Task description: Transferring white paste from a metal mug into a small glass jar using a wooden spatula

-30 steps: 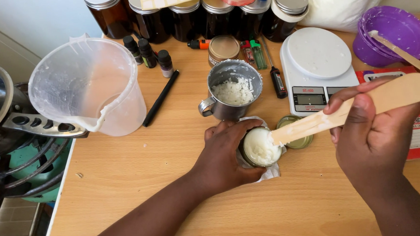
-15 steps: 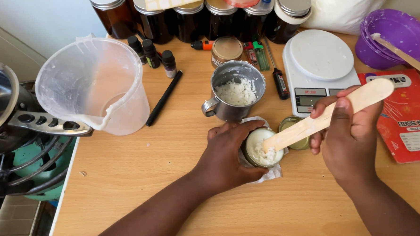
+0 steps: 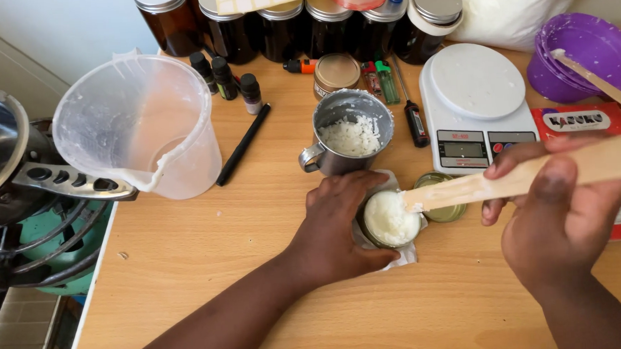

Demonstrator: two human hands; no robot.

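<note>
My left hand (image 3: 341, 225) is wrapped around a small jar (image 3: 391, 220) filled with white cream, standing on a white tissue on the wooden table (image 3: 210, 262). My right hand (image 3: 560, 212) grips a flat wooden spatula (image 3: 534, 175); its white-smeared tip rests at the jar's right rim. Just behind the jar stands a metal cup (image 3: 350, 132) holding white flakes. A gold jar lid (image 3: 443, 202) lies under the spatula, to the right of the jar.
A large clear plastic jug (image 3: 141, 126) stands at the left by a stove with a pot (image 3: 3, 160). A white kitchen scale (image 3: 478, 104), purple bowls (image 3: 588, 54) with a stick, dark jars (image 3: 283, 22), small bottles, a black pen (image 3: 243, 144) and lighters line the back.
My right hand has swung the spatula lower and flatter, and its tip now sits at the jar's right rim. My left hand stays on the jar.
</note>
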